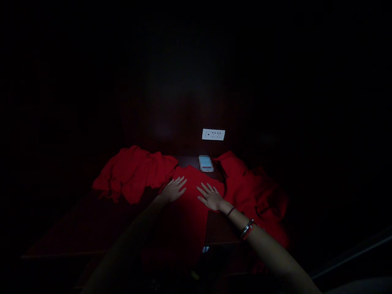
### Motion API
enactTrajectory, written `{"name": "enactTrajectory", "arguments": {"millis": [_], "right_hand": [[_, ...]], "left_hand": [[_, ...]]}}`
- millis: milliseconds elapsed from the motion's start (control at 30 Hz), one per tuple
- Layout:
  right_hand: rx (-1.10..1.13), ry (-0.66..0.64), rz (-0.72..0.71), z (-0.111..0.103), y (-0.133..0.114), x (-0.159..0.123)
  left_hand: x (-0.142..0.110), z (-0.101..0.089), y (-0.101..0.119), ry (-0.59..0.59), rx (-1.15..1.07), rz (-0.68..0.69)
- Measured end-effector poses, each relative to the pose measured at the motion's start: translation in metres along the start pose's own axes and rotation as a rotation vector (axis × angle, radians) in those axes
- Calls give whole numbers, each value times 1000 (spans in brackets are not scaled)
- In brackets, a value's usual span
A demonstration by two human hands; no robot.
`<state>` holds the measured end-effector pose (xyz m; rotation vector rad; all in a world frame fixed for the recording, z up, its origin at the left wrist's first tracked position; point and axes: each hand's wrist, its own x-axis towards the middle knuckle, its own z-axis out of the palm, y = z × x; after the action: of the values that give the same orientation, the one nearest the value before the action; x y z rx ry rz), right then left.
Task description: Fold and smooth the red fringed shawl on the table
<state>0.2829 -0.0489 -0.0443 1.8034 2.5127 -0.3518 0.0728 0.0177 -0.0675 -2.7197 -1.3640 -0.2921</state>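
Observation:
A red cloth garment (190, 204) lies spread over the dark table and hangs down past its front edge. My left hand (174, 190) rests flat on its left side, fingers spread. On the right side my right hand (211, 197) also presses flat with the fingers apart. Neither hand grips anything. To the left sits a crumpled heap of red cloth (134, 171) with thin ties or fringe at its lower edge. Another rumpled red pile (248, 192) lies to the right, partly lost in shadow.
A lit, blurred-out phone-like rectangle (206, 163) lies behind the spread garment. Above it a white socket panel (213, 134) is set in the dark wall. The dark table (101, 228) has its front edge at lower left. Most surroundings are too dark to make out.

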Motion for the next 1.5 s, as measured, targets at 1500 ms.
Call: {"name": "enactTrajectory", "arguments": {"millis": [1500], "right_hand": [[6,113,9,-10,-17,20]], "left_hand": [[14,-26,26,-150,-14,-161]]}}
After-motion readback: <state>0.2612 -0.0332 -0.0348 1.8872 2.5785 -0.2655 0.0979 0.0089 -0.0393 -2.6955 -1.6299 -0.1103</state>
